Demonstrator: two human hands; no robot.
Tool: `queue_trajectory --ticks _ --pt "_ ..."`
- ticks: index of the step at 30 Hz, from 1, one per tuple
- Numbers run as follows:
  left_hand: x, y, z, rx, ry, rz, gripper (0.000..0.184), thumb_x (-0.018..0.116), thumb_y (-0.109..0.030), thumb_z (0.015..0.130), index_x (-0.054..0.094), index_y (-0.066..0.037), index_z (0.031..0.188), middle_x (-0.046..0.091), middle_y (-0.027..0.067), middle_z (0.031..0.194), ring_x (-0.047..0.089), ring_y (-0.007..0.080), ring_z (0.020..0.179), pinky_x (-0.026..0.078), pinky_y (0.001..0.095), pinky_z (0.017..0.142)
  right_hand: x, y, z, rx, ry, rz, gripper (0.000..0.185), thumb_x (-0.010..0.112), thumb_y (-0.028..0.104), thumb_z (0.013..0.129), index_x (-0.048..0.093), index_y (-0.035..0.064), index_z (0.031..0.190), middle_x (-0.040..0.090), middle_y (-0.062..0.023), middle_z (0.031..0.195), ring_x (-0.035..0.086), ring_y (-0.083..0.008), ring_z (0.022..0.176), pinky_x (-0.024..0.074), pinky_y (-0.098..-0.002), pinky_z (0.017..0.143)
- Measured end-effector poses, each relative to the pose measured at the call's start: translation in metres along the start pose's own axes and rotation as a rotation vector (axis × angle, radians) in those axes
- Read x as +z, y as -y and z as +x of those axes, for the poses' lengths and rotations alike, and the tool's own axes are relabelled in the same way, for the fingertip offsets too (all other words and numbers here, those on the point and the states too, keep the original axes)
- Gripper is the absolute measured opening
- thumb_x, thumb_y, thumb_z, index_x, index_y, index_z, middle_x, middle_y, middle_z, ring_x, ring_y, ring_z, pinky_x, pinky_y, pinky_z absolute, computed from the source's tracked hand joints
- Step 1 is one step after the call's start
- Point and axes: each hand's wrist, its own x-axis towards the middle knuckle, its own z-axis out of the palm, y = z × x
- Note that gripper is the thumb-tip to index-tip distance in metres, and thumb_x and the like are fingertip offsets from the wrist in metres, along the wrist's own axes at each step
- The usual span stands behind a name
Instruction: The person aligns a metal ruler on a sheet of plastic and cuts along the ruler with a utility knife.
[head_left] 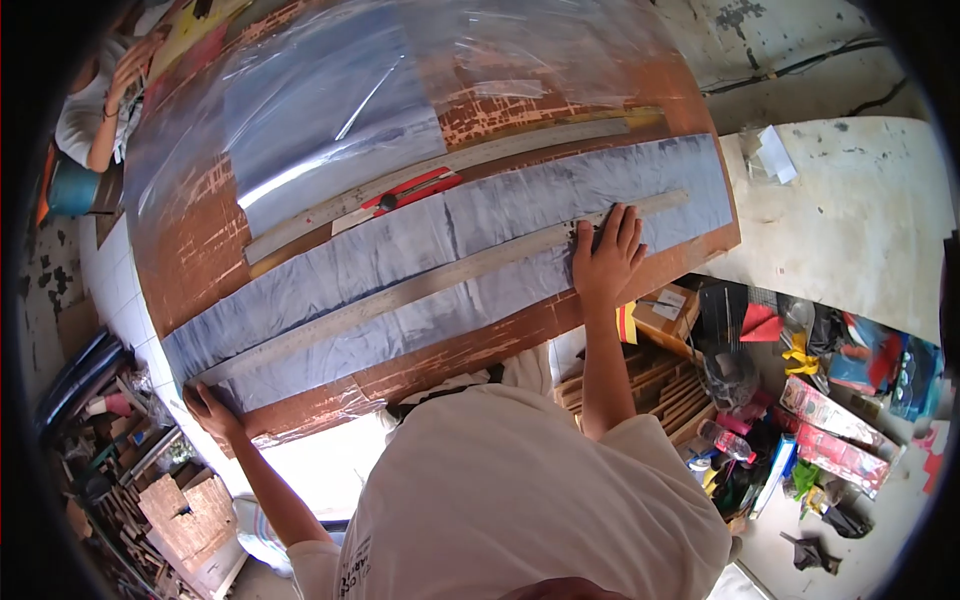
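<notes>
A long metal straightedge (430, 270) lies slantwise across a grey-blue, marble-patterned sheet (330, 265) on the brown worktable (190, 275). My right hand (608, 255) lies flat on the straightedge near its right end, fingers spread. At the opposite end, my left hand (210, 410) rests at the sheet's near left corner, fingers apart and touching the straightedge's tip. Beyond the sheet is a second long ruler (460, 160), roughly parallel to the first. Between them sits a red strip (425, 186) with a dark round object (388, 202) on it.
Clear plastic film (330, 100) covers the table's far part, with a thin pen-like stick (370, 97) there. At far left another person's arm (103, 140) shows. A pale tabletop (850, 220) stands right, above cluttered boxes and bottles (725, 440). Wood scraps (185, 520) fill the lower left.
</notes>
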Motion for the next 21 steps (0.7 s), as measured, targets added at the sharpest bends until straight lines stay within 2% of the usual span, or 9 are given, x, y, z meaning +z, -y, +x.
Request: queue_trajectory --ticks 3,8,12,14,16,18,21 --pt "0.000 -0.002 -0.001 0.019 -0.002 -0.041 0.067 0.052 -0.048 0.103 0.051 0.005 0.142 0.052 0.0267 0.145 0.048 0.0423 0.135 0.035 0.0462 0.116 -0.001 0.001 -0.001 -0.007 0.001 -0.022 0.074 0.050 0.052 0.099 0.039 0.0069 0.156 0.035 -0.0209 0.161 0.030 -0.0409 0.149 0.0184 -0.0628 0.119" --pt "0.000 -0.022 -0.009 -0.060 -0.001 -0.085 0.059 0.053 -0.036 0.103 0.049 0.006 0.145 0.051 0.0265 0.148 0.047 0.0414 0.137 0.033 0.0436 0.117 0.008 -0.008 0.000 -0.042 0.017 -0.124 0.070 0.047 0.052 0.101 0.041 0.0066 0.155 0.037 -0.0193 0.161 0.033 -0.0385 0.148 0.0236 -0.0624 0.118" --pt "-0.002 -0.022 -0.008 0.044 -0.071 0.036 0.058 0.056 -0.039 0.101 0.054 0.003 0.140 0.055 0.0255 0.142 0.052 0.0431 0.131 0.039 0.0457 0.112 0.002 -0.004 0.000 -0.039 0.038 -0.105 0.073 0.042 0.058 0.102 0.040 0.0076 0.155 0.035 -0.0181 0.162 0.031 -0.0369 0.149 0.0230 -0.0608 0.118" --pt "-0.001 -0.023 -0.009 0.031 -0.114 0.054 0.058 0.060 -0.042 0.098 0.056 -0.002 0.140 0.058 0.0216 0.139 0.054 0.0412 0.128 0.041 0.0461 0.110 0.012 -0.017 0.003 -0.054 0.034 -0.092 0.077 0.039 0.063 0.102 0.038 0.0094 0.157 0.032 -0.0169 0.164 0.030 -0.0361 0.150 0.0225 -0.0605 0.119" --pt "-0.001 -0.026 -0.011 -0.027 -0.101 0.067 0.061 0.057 -0.049 0.097 0.055 -0.008 0.142 0.056 0.0172 0.143 0.050 0.0376 0.134 0.036 0.0467 0.114 0.015 -0.020 0.003 -0.083 0.054 -0.082 0.079 0.037 0.066 0.102 0.035 0.0112 0.158 0.031 -0.0156 0.165 0.029 -0.0356 0.151 0.0224 -0.0602 0.119" --pt "0.000 -0.021 -0.012 -0.035 -0.100 0.085 0.063 0.056 -0.053 0.097 0.054 -0.011 0.144 0.054 0.0143 0.146 0.047 0.0351 0.137 0.032 0.0480 0.116 0.012 -0.015 0.003 -0.016 0.048 -0.076 0.078 0.036 0.066 0.102 0.036 0.0127 0.159 0.032 -0.0145 0.164 0.029 -0.0351 0.151 0.0227 -0.0604 0.119" --pt "0.001 -0.022 -0.013 -0.087 -0.091 0.098 0.066 0.057 -0.055 0.095 0.053 -0.013 0.145 0.050 0.0110 0.151 0.043 0.0329 0.141 0.027 0.0484 0.118 0.019 -0.023 0.007 -0.029 0.030 -0.104 0.077 0.036 0.067 0.102 0.037 0.0145 0.158 0.033 -0.0130 0.164 0.031 -0.0344 0.151 0.0245 -0.0614 0.118"
